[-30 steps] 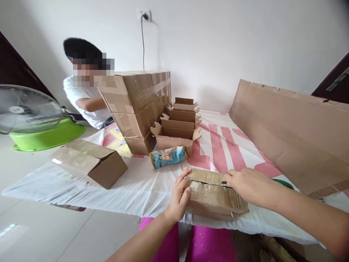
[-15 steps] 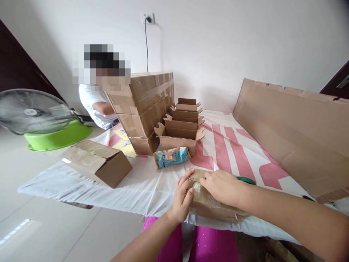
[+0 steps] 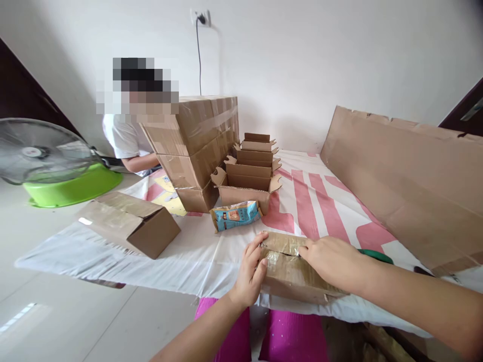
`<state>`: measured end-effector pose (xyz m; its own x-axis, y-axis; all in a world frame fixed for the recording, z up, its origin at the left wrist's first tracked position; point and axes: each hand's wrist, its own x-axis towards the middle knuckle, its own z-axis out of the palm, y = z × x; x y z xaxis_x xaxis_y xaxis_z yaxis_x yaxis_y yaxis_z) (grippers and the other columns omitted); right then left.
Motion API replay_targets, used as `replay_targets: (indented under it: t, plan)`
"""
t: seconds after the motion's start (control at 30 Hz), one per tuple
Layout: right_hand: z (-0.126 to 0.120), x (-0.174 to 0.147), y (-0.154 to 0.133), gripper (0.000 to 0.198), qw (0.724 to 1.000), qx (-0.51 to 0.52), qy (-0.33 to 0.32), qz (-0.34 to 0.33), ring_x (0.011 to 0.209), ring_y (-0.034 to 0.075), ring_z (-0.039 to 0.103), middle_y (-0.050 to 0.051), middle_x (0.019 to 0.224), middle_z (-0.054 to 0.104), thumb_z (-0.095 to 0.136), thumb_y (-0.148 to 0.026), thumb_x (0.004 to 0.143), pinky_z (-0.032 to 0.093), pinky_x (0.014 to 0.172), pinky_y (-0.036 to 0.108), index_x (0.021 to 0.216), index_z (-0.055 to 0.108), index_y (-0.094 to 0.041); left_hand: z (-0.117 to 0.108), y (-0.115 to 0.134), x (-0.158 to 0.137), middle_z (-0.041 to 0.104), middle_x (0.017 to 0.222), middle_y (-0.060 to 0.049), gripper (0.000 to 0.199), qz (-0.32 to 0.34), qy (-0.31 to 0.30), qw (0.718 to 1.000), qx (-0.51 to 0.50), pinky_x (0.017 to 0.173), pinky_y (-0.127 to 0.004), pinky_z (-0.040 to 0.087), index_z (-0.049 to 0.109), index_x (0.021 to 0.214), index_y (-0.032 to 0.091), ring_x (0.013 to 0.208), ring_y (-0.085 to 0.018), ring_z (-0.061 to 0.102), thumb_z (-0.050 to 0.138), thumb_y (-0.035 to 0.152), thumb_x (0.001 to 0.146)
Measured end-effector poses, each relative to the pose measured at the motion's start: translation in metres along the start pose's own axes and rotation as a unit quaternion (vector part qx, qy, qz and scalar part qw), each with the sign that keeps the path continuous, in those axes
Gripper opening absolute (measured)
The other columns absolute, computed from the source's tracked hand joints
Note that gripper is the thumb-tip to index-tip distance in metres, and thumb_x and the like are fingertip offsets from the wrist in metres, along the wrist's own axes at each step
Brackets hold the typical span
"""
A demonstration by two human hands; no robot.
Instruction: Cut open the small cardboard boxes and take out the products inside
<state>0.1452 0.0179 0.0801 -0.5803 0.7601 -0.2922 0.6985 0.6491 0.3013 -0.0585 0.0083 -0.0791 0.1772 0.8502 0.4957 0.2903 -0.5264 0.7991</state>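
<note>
A small taped cardboard box [image 3: 289, 274] lies at the near edge of the table. My left hand [image 3: 251, 271] grips its left end, fingers curled over the top edge. My right hand [image 3: 332, 261] lies flat on the box's top, fingertips on the taped seam near the middle. A blue snack packet [image 3: 236, 216] rests just beyond the box. Behind the packet stands a row of open small cardboard boxes [image 3: 247, 183].
A closed carton [image 3: 130, 226] sits at the table's left. Stacked large taped cartons [image 3: 196, 146] stand behind it, with a person in a white shirt [image 3: 128, 143] beyond. A big cardboard sheet [image 3: 407, 176] leans at the right. A fan [image 3: 41, 151] on a green basin [image 3: 75, 188] is at far left. A green object [image 3: 377, 256] peeks out behind my right wrist.
My right hand slid left along the box's top seam, then back toward the middle. My left hand kept hold of the box's left end.
</note>
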Motion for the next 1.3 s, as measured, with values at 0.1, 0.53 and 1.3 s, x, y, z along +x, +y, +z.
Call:
replay_targets:
  t: [0.1, 0.53, 1.3]
  plan:
    - [-0.003, 0.003, 0.002, 0.032, 0.999, -0.005, 0.034, -0.011, 0.070, 0.023, 0.071, 0.007, 0.083, 0.071, 0.045, 0.003, 0.077, 0.041, 0.053, 0.027, 0.094, 0.063, -0.018, 0.001, -0.001, 0.000, 0.040, 0.151, -0.013, 0.029, -0.004, -0.002, 1.000, -0.013, 0.113, -0.052, 0.030, 0.058, 0.103, 0.020, 0.139, -0.030, 0.038, 0.035, 0.037, 0.100]
    - [0.016, -0.015, 0.010, 0.038, 0.996, 0.025, -0.061, 0.058, 0.085, 0.026, 0.072, 0.013, 0.094, 0.074, 0.044, 0.005, 0.077, 0.048, 0.065, 0.031, 0.098, 0.068, -0.015, -0.002, -0.001, -0.001, 0.042, 0.150, -0.013, 0.028, -0.004, -0.001, 1.000, 0.009, 0.112, -0.051, 0.031, 0.058, 0.099, 0.020, 0.138, -0.029, 0.037, 0.034, 0.035, 0.100]
    - [0.179, -0.065, 0.065, 0.029, 0.899, 0.346, 0.135, 0.233, 0.079, 0.023, 0.067, 0.006, 0.088, 0.070, 0.034, -0.036, 0.097, 0.049, 0.070, 0.033, 0.088, 0.058, -0.023, 0.001, -0.002, -0.059, 0.042, 0.118, -0.005, 0.028, 0.160, 0.119, 0.971, 0.135, 0.095, -0.043, 0.050, 0.069, 0.102, 0.033, 0.114, -0.023, 0.047, 0.056, 0.011, 0.089]
